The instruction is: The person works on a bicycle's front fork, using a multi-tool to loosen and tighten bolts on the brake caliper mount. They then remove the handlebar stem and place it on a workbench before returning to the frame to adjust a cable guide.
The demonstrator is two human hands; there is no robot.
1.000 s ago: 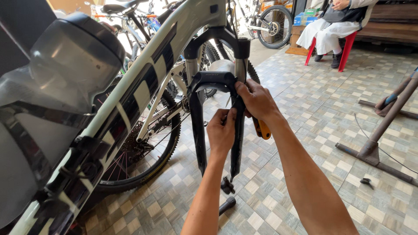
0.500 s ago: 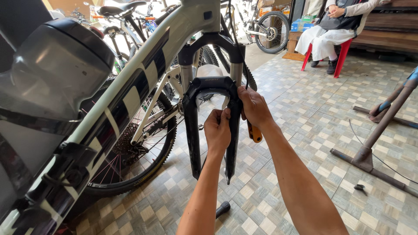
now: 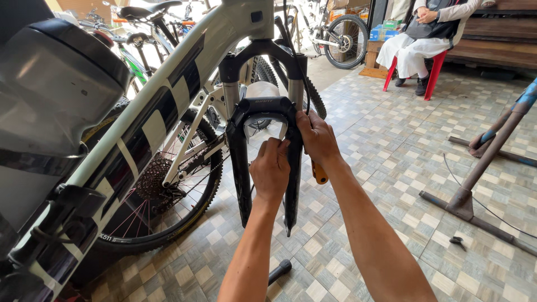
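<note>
A black suspension fork (image 3: pixel 241 168) hangs from the front of a pale green and black bicycle frame (image 3: pixel 162 106), with no front wheel in it. My left hand (image 3: pixel 271 168) grips the fork's right leg just under the arch. Higher up, my right hand (image 3: pixel 317 136) wraps the same leg near the arch, and an orange tool handle (image 3: pixel 319 174) sticks out below that hand. A dark water bottle (image 3: pixel 53 95) fills the near left of the view, mounted on the frame.
The rear wheel with its cassette (image 3: pixel 154 184) stands left on the tiled floor. A small black cylindrical part (image 3: pixel 279 271) lies on the floor below my arms. A metal work stand (image 3: pixel 481 168) is at right. A seated person on a red chair (image 3: pixel 417 47) and more bicycles (image 3: pixel 335 33) are behind.
The view has shifted so the fork sits higher and more central. My left hand has slid up the fork leg toward the arch; my right hand keeps its grip.
</note>
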